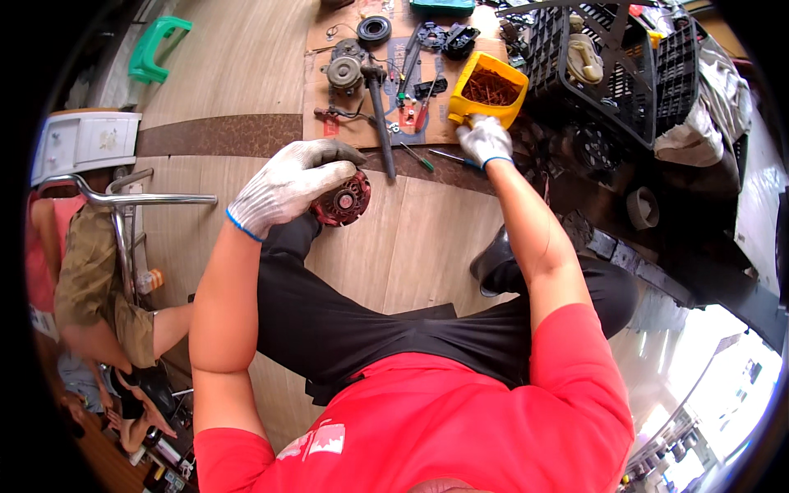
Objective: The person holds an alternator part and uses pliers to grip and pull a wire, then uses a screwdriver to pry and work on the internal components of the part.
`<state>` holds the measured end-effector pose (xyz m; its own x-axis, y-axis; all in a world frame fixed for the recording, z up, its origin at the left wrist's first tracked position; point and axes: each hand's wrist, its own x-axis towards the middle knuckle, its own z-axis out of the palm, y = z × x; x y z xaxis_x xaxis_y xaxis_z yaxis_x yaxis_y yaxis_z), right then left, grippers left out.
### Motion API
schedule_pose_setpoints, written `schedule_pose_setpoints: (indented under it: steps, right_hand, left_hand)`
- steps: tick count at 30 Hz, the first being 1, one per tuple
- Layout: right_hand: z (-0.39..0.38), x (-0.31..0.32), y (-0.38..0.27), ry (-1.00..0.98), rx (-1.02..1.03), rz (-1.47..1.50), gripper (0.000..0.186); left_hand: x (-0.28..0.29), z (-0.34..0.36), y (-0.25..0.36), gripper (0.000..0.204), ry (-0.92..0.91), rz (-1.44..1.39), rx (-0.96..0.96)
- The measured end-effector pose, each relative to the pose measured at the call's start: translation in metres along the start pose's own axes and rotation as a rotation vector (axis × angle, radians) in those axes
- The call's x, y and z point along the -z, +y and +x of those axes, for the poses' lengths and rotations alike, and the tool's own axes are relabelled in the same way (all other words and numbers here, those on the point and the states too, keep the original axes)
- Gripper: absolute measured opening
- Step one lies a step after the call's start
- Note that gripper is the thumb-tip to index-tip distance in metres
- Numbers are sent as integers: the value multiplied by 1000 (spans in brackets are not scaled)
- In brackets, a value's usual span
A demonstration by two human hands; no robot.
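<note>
My left hand (297, 179), in a white knitted glove, is closed on a round dark-red metal motor part (346, 202) with a ring at its centre. It is held above the floor near my left knee. My right hand (485, 141), gloved too, reaches out to the yellow plastic container (523, 80), cut open and filled with thin coppery-brown pieces (491, 87). Its fingers close around the container's near corner, where the handle is. A hammer (383, 127) lies between my hands, its head among dismantled parts.
Cardboard (319, 70) bears a motor (343, 72), a black ring (374, 30) and black plastic parts (460, 41). Screwdrivers (417, 158) lie at its near edge. Black crates (596, 74) stand at right, a green stool (154, 51) at far left. Another person (103, 279) sits at left beside a metal-framed chair (156, 199).
</note>
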<state>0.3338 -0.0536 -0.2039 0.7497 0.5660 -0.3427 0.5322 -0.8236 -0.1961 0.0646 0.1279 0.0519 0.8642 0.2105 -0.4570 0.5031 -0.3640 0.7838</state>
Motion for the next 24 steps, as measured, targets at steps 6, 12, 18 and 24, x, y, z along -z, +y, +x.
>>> schedule_pose_setpoints:
  steps: [6, 12, 18, 24]
  right_hand:
    - [-76, 31, -25, -601, 570, 27, 44]
    - [-140, 121, -2, -458, 609, -201, 41]
    - [-182, 126, -7, -347, 698, -41, 44]
    - [-191, 101, -18, -441, 748, -95, 31]
  left_hand:
    - [-14, 8, -30, 43, -171, 68, 89]
    - [-37, 29, -97, 49, -313, 364, 274]
    - [-51, 79, -194, 15, -286, -23, 610]
    - [-103, 145, -239, 5, -482, 351, 361]
